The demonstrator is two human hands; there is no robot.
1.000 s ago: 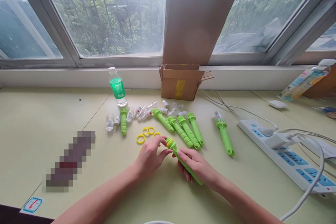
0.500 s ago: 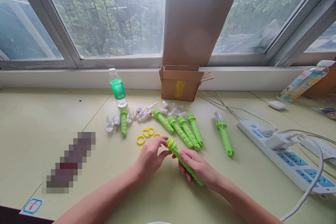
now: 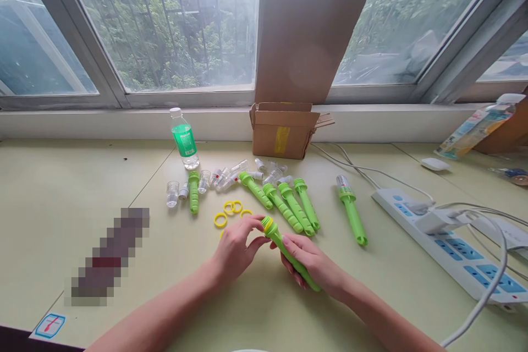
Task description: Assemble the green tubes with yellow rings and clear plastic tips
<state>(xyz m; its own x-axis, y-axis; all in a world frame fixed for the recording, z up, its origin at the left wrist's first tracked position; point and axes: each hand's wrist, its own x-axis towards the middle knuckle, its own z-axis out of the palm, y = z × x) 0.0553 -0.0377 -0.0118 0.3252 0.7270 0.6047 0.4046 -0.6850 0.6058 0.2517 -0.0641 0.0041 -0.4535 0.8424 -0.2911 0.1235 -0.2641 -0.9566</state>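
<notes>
Snugly, right hand [image 3: 308, 257] wraps green tube [image 3: 294, 259]; left hand [image 3: 234, 245] pinches its top.

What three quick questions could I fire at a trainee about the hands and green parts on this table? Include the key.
1. Multiple choice: which hand is wrapped around the body of the held green tube? A) the left; B) the right; C) neither.
2. True or false: a yellow ring is around that tube.
3. Fill in the blank: to the right of the clear-capped green tube lies a white ____.

Key:
1. B, the right hand.
2. True; the fingertips of the left hand are at that end.
3. Power strip.
</notes>
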